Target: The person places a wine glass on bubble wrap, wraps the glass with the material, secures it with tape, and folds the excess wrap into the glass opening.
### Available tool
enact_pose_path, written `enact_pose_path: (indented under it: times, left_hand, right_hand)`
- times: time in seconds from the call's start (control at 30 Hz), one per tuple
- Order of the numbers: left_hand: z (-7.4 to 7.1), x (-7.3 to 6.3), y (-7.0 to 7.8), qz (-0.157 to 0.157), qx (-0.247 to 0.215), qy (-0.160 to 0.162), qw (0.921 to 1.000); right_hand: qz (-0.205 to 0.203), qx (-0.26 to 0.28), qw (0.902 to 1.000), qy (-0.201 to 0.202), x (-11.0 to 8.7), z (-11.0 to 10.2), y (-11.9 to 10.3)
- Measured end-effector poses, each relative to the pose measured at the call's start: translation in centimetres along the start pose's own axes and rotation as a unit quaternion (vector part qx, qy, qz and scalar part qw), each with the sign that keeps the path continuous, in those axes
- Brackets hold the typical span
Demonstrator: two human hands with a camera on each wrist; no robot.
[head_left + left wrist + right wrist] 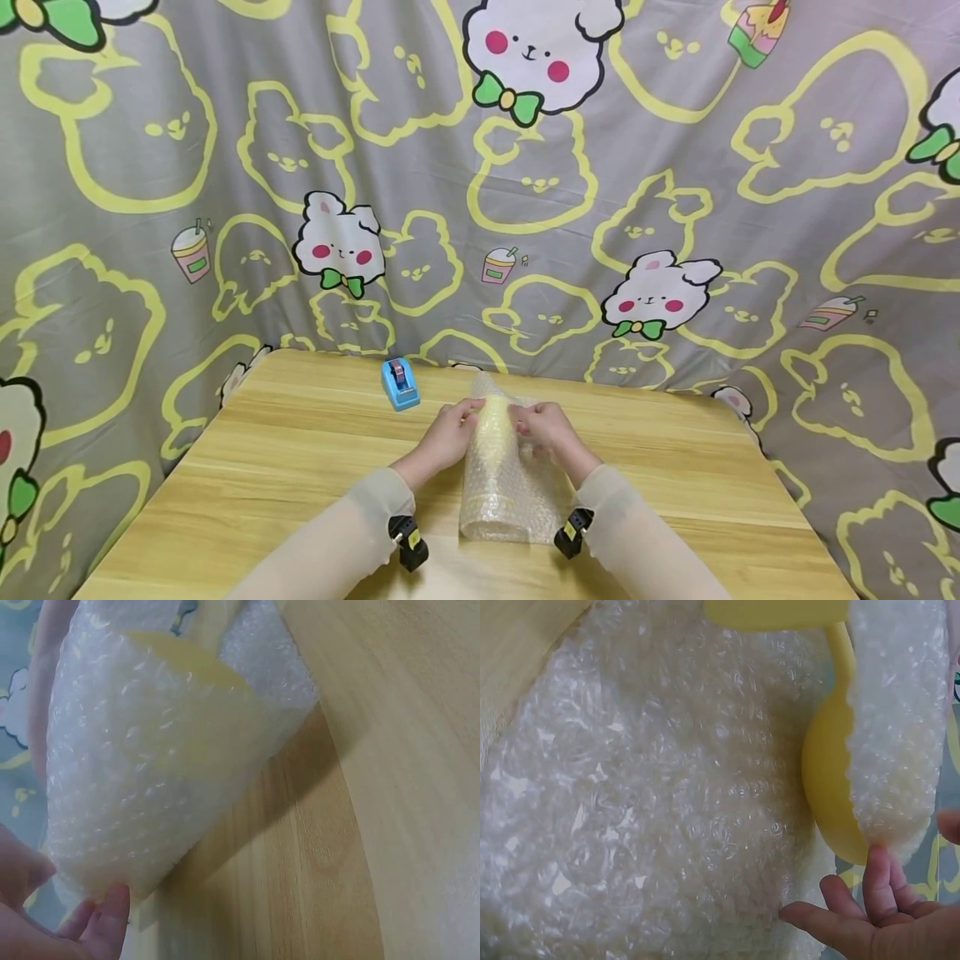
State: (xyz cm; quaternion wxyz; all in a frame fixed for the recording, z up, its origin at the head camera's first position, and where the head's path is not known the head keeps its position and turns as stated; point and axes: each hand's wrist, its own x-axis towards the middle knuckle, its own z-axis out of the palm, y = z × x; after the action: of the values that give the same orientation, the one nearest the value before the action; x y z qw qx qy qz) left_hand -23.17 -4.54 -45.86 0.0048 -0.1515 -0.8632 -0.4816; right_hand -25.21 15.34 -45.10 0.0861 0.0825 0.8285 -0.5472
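A yellow goblet (829, 784) lies partly rolled in a sheet of clear bubble wrap (491, 483) on the table. In the right wrist view its bowl, stem and flat base show beside the wrap; in the left wrist view the yellow shows blurred through the bubbles. My left hand (450, 429) holds the far left side of the roll, thumb and fingertips on the wrap. Opposite it, my right hand (551, 425) has its fingertips at the wrap's edge by the goblet's bowl, the thumb on the other side. A loose flap of wrap spreads under the right hand.
A blue tape dispenser (401, 385) stands at the back of the wooden table (315, 450), left of the roll. Behind the table hangs a grey patterned curtain (420, 183). Small black cameras (409, 542) are strapped to both wrists.
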Motion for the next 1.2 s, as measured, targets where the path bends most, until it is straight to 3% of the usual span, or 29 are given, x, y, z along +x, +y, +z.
enact_pose_path:
  times: [0.4, 0.6, 0.73, 1.03, 1.2]
  left_hand:
    - [0.0, 0.1, -0.3, 0.009, -0.017, -0.014, 0.9997]
    - [-0.1, 0.4, -0.4, -0.028, -0.062, 0.0, 0.9976]
    - [-0.2, 0.4, -0.7, -0.04, -0.063, 0.006, 0.9972]
    - [-0.4, 0.4, -1.2, -0.053, -0.075, -0.018, 0.9956]
    - [-0.3, 0.3, -1.1, -0.044, -0.063, -0.016, 0.9969]
  right_hand:
    - [0.02, -0.003, 0.9998, 0.001, 0.0, 0.5, -0.2]
    - [0.021, 0.013, 0.9997, -0.005, -0.1, 0.6, -0.3]
    - [0.023, 0.026, 0.9993, -0.012, -0.1, 0.7, -0.2]
    - [0.03, 0.031, 0.9988, -0.024, 0.0, 0.7, -0.2]
    - [0.03, 0.039, 0.9985, -0.025, -0.1, 0.7, 0.0]
